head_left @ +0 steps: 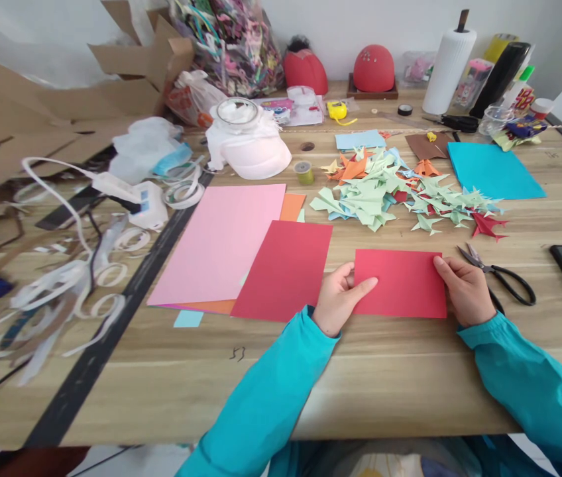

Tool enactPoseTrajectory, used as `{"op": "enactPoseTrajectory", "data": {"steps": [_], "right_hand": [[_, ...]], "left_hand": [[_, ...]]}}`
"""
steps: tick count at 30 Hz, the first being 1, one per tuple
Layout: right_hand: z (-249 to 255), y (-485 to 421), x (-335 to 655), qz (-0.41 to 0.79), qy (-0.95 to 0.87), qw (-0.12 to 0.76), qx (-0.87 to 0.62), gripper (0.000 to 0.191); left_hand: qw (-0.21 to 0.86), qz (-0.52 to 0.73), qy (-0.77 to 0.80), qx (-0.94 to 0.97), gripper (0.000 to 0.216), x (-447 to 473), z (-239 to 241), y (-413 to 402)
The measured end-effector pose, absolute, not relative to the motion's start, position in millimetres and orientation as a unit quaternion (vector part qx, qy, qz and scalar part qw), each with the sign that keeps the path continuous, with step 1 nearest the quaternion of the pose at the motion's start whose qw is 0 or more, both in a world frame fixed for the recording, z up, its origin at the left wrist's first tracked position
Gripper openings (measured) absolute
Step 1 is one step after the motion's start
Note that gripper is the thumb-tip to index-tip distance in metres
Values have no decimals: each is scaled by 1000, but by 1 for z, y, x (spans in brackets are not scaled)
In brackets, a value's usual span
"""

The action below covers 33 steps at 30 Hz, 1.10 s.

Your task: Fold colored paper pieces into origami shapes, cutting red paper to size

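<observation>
Wood-grained worktop [390,384], white wall [331,20]; left hand [337,298] and right hand [467,291] pinch opposite ends of a red paper rectangle [403,285].

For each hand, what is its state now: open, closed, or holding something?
Left hand: closed, holding the small red paper by its left edge.
Right hand: closed, holding the same paper by its right edge.

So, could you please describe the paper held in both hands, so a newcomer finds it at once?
On the wooden table, find the pink sheet and go right, past a larger red sheet. There, the left hand and right hand hold a red paper rectangle by opposite short sides. Unlike that sheet, it is held at both ends.
</observation>
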State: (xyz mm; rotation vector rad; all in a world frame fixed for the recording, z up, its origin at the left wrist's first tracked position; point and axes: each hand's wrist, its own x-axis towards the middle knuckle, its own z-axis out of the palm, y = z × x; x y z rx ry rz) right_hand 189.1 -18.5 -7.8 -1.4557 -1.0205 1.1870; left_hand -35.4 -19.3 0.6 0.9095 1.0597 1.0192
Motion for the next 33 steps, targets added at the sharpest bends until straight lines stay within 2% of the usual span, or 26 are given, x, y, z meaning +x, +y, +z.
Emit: {"op": "enactPoseTrajectory", "data": {"steps": [4,7,10,12,15,18,20,22,24,26,29,33], "right_hand": [[-12,-18,190,465,-425,505,-590,34],[-7,-22,188,309,-553,517,-576,33],[2,-27,184,122,-727,445,-509,32],[5,-30,182,43,-802,393,-447,27],[4,-32,179,-20,-855,354,-378,18],[1,-31,180,-37,-867,353,-350,21],[1,-31,181,-47,-865,354,-352,21],[2,-31,182,-59,-865,350,-355,20],[2,-31,181,-64,-867,345,-353,19],[3,-33,178,-63,-870,342,-349,19],[2,-36,174,-57,-877,333,-343,20],[0,-39,171,-52,-884,315,-341,22]], "left_hand": [[662,429,479,385,70,-33,6,-21],[641,465,488,368,73,-34,5,-18],[630,489,491,350,74,-35,2,-15],[631,492,492,343,75,-35,1,-14],[640,480,489,347,76,-35,-3,-15],[630,466,499,371,73,-35,-9,-15],[547,492,522,432,67,-36,-12,-15],[380,517,538,547,54,-38,-14,-16],[194,489,500,688,34,-39,-12,-19],[66,424,414,803,19,-37,-8,-23],[-20,353,341,871,17,-31,-6,-30],[-33,325,321,889,21,-24,-9,-33]]}}
